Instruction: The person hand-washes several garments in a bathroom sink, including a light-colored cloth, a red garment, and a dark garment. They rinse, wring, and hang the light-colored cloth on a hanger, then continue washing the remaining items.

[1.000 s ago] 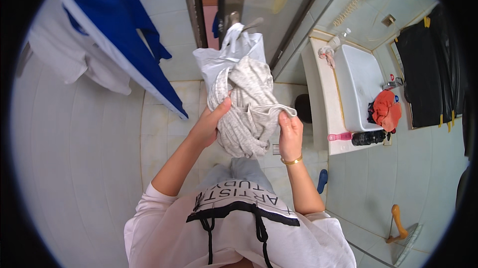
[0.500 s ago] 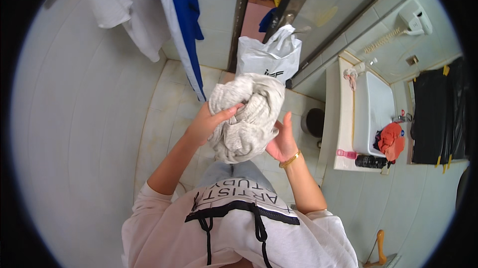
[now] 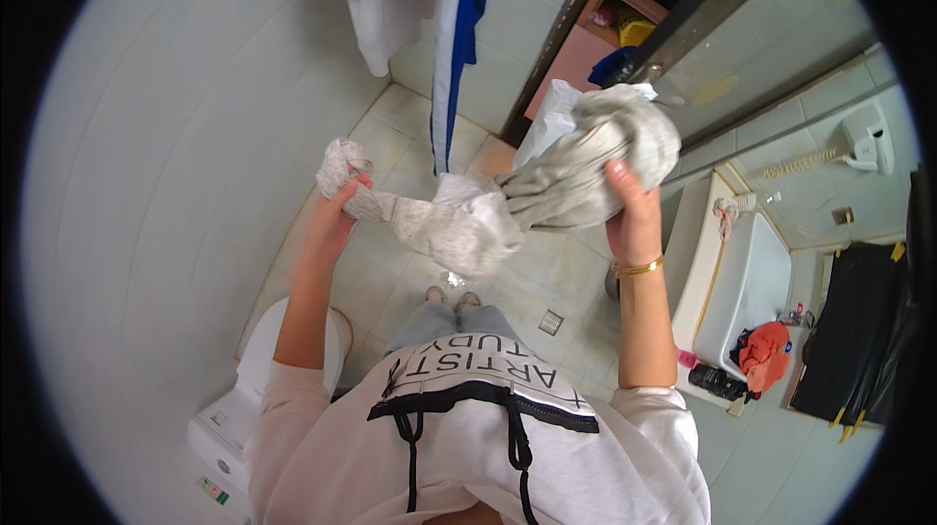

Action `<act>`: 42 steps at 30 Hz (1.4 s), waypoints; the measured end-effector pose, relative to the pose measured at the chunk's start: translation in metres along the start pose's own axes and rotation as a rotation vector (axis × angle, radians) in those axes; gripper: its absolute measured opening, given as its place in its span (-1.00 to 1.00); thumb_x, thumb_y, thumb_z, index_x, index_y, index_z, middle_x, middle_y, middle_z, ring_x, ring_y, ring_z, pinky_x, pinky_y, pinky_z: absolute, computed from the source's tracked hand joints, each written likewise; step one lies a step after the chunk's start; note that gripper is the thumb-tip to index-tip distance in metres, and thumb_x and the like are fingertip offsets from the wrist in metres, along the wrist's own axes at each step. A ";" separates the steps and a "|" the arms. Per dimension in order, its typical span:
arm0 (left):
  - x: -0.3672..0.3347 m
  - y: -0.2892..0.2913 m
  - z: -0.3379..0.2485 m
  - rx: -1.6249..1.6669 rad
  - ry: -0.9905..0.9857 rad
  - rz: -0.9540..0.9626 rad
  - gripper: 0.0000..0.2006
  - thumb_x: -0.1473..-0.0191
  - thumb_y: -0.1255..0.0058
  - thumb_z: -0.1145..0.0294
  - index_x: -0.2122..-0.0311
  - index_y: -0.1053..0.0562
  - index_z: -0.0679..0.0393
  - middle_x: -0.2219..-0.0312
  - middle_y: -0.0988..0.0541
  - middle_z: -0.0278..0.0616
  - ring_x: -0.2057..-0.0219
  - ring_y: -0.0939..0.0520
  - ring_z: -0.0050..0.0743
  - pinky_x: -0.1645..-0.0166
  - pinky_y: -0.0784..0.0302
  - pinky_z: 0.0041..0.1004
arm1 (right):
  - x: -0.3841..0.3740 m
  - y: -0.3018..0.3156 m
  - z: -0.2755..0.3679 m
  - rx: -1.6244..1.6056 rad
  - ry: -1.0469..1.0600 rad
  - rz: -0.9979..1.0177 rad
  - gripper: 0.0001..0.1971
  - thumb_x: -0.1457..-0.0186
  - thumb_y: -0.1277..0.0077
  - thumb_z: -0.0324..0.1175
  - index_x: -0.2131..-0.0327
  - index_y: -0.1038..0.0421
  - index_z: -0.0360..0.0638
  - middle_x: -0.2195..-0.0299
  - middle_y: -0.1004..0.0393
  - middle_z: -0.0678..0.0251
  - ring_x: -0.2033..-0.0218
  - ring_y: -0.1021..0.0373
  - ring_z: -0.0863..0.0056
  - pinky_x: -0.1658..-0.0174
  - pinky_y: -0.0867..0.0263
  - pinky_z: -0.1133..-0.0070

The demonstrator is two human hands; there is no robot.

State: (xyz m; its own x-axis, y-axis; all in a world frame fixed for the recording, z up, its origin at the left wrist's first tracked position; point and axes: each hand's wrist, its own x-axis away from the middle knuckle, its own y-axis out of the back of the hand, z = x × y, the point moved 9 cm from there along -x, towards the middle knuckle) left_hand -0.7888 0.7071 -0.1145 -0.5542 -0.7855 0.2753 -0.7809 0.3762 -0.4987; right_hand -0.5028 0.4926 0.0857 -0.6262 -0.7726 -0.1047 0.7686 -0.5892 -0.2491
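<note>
A light grey knit garment point(image 3: 454, 232) is stretched between my hands, twisted and bunched into a loose rope. My left hand point(image 3: 335, 215) is closed around its narrower end, with a small knot of fabric poking out above the fingers. At the other side my right hand point(image 3: 636, 221) grips the thicker bunch, its thumb pressed on top of the cloth. The middle sags slightly in front of me, above the tiled floor. What kind of garment it is cannot be made out. Behind its right part, a white plastic bag point(image 3: 549, 123) hangs partly hidden by the door.
A toilet point(image 3: 278, 349) stands at lower left. White clothing point(image 3: 390, 13) and a blue-and-white cloth point(image 3: 454, 47) hang ahead. At right, a white sink point(image 3: 747, 286) holds red cloth point(image 3: 764, 354) at its near end. A hair dryer point(image 3: 867, 140) is wall-mounted; a floor drain point(image 3: 551, 322) lies below.
My hands have moved apart, left hand to the left and right hand to the right and up. The balled garment is now drawn out lengthwise. The view has turned, bringing the toilet into sight.
</note>
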 end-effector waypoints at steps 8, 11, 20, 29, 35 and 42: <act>0.014 0.080 0.099 -0.424 0.371 -0.463 -0.26 0.07 -0.02 0.09 -0.16 0.04 0.12 -0.05 -0.19 -0.06 -0.11 -0.16 -0.31 -0.12 -0.03 -0.15 | -0.028 -0.050 -0.007 -0.269 -0.037 0.035 -0.74 0.01 -0.01 -0.35 0.25 -0.36 -0.30 0.33 -0.43 0.33 0.29 -0.35 0.59 0.19 -0.26 0.62; 0.001 0.006 0.064 -0.422 0.103 -0.096 -0.28 0.02 0.04 0.08 -0.17 0.06 0.13 -0.07 -0.17 -0.06 -0.10 -0.18 -0.27 -0.14 -0.01 -0.25 | -0.029 -0.075 -0.029 -0.242 -0.184 0.046 -0.72 -0.01 0.03 -0.33 0.19 -0.33 -0.24 0.27 -0.41 0.34 0.23 -0.35 0.55 0.10 -0.25 0.58; 0.024 -0.126 -0.062 -0.980 -0.282 0.046 -0.72 0.06 0.02 0.49 0.18 -0.34 0.30 0.35 -0.50 -0.19 0.32 -0.49 -0.47 0.21 -0.39 -0.51 | -0.049 -0.065 -0.017 0.000 0.015 -0.059 -0.68 0.11 -0.11 -0.32 0.27 -0.37 -0.29 0.34 -0.41 0.33 0.35 -0.31 0.62 0.24 -0.23 0.67; 0.027 -0.152 -0.152 -1.077 -0.862 0.061 -0.89 0.03 0.11 0.55 0.33 -0.40 0.23 0.42 -0.44 -0.38 0.45 -0.39 -0.69 0.36 -0.32 -0.61 | -0.056 -0.037 -0.012 0.311 0.140 -0.075 -0.63 0.12 -0.12 -0.25 0.30 -0.39 -0.36 0.38 -0.43 0.30 0.37 -0.33 0.59 0.23 -0.23 0.65; 0.002 -0.141 -0.106 -0.713 -0.320 0.336 -0.82 -0.11 0.24 0.36 0.22 -0.35 0.16 0.40 -0.40 -0.43 0.38 -0.32 -0.71 0.25 -0.26 -0.62 | -0.057 -0.043 -0.035 0.120 0.137 0.031 -0.56 0.06 -0.04 -0.16 0.17 -0.34 -0.30 0.24 -0.37 0.29 0.21 -0.27 0.56 0.09 -0.15 0.63; -0.016 -0.088 -0.093 -0.372 -0.268 0.002 -0.68 -0.14 0.29 0.20 0.13 -0.32 0.20 0.26 -0.43 -0.33 0.23 -0.38 -0.64 0.09 -0.25 -0.56 | -0.052 -0.055 -0.072 0.185 -0.223 0.199 -0.49 0.10 -0.12 -0.20 0.10 -0.27 -0.32 0.23 -0.36 0.33 0.21 -0.27 0.59 0.12 -0.18 0.65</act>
State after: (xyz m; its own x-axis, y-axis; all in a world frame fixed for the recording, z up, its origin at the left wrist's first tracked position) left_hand -0.7383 0.7320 0.0014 -0.5002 -0.8654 0.0283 -0.8574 0.4904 -0.1563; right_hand -0.5216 0.5821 0.0354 -0.4334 -0.8973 0.0840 0.8962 -0.4389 -0.0640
